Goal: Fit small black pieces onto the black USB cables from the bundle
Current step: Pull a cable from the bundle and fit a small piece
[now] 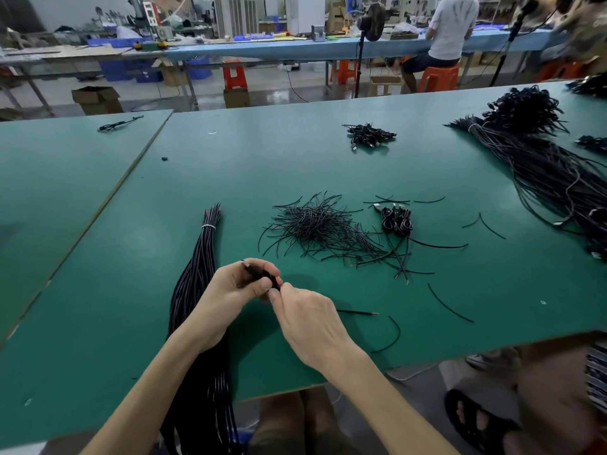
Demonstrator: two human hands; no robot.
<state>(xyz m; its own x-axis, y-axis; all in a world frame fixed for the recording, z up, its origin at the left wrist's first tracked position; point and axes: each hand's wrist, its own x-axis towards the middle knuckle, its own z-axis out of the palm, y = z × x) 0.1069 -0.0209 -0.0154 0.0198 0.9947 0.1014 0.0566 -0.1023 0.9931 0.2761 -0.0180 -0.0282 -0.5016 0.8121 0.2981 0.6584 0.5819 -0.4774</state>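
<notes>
A long bundle of black cables [201, 257], tied near its far end with a white band, lies on the green table [98, 257] and runs under my left forearm and off the front edge. My left hand [235, 282] grips the end of one black cable [249, 269], which pokes out above my thumb. My right hand [305, 318] meets it from the right, its fingertips pinching a small black piece [274, 284] at the cable's end. How far the piece sits on the cable is hidden by my fingers.
A heap of short black wire offcuts [315, 224] lies just beyond my hands, with a small coiled cable cluster [395, 220] to its right. Another cluster [369, 134] sits farther back. A big cable pile [542, 159] fills the right side. A seated person's leg and sandal [476, 418] are at lower right.
</notes>
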